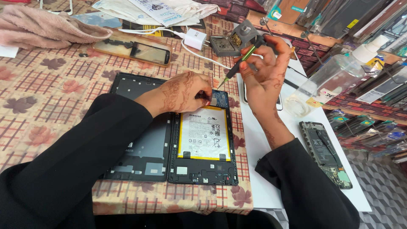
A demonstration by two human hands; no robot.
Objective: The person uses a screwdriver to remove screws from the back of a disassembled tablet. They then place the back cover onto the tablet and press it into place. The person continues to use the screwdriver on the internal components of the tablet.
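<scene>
An opened tablet [203,169] lies on the patterned tablecloth with its white, yellow-edged battery [204,133] showing. Its removed back cover [144,152] lies beside it on the left. My left hand [180,93] rests on the tablet's top edge and pinches a small dark part by the blue circuit board [220,98]. My right hand [265,72] holds a green-handled screwdriver [238,64], tip pointing down toward the board from just above it.
A phone with its back off [140,51] lies further back, next to a white charger plug [196,38] and cable. A soldering stand [231,39], a clear spray bottle [330,76] and another opened phone [326,154] are on the right. A pink cloth [42,25] lies far left.
</scene>
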